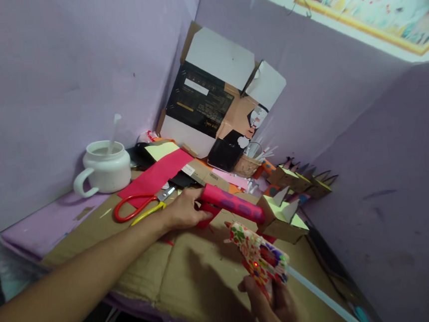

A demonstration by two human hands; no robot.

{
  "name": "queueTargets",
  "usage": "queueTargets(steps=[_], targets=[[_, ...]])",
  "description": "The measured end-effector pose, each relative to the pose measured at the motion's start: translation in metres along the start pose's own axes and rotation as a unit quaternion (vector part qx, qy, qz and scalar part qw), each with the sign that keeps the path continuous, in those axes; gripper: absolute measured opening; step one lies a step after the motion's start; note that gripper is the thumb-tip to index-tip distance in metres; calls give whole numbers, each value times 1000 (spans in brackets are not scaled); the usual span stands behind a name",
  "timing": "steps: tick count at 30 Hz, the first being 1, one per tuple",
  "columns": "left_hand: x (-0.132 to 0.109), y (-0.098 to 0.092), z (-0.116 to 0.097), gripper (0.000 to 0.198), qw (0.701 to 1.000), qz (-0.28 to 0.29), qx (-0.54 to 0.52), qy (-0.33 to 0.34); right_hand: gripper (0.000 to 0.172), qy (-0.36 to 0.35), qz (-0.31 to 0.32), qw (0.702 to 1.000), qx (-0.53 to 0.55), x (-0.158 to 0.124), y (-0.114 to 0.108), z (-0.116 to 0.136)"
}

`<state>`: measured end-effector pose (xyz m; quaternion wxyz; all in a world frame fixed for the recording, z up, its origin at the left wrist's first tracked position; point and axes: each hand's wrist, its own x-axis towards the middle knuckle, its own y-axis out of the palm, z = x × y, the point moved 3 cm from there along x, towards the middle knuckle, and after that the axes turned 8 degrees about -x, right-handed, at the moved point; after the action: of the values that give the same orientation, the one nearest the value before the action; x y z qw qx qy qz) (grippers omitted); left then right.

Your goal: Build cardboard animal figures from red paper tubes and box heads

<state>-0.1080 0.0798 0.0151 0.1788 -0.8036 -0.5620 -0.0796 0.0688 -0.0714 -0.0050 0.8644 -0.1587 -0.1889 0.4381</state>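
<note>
My left hand (186,208) grips the left end of a pink paper piece (233,203) with purple spots. The piece's right end meets a small cardboard box (283,220) with pale yellow paper and two upright pointed pieces. My right hand (267,296) is closed around a flower-patterned glue gun (258,255), whose tip points up-left, apart from the pink piece. A pale glue stick (323,291) sticks out of its back, and a small red light glows on its side. Scissors (139,210) with red and yellow handles lie left of my left hand.
Flattened cardboard (180,279) covers the table front. A white mug (108,173) stands at the back left. Pink paper (155,173) lies behind the scissors. An unfolded box (208,91) leans on the wall. More eared boxes (294,179) and a basket (247,165) stand at the back right.
</note>
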Motion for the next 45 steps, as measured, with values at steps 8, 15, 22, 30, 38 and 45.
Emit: queueTargets(steps=[8,15,22,30,38,45], targets=[[1,1,-2,34,999,14,-29,7,42,-80,51,995,-19,22,19,-9],[1,0,3,35,1000,-4,16,20,51,-97,44,988,-111,27,23,1],[1,0,5,29,999,2,39,37,42,-130,26,978,-161,26,26,19],[-1,-1,1,37,998,8,56,35,42,-132,22,977,-167,26,32,26],[0,-3,3,36,998,10,53,45,42,-189,57,971,-134,28,39,24],[-1,-3,-1,36,997,9,55,44,42,-197,51,969,-138,26,38,25]])
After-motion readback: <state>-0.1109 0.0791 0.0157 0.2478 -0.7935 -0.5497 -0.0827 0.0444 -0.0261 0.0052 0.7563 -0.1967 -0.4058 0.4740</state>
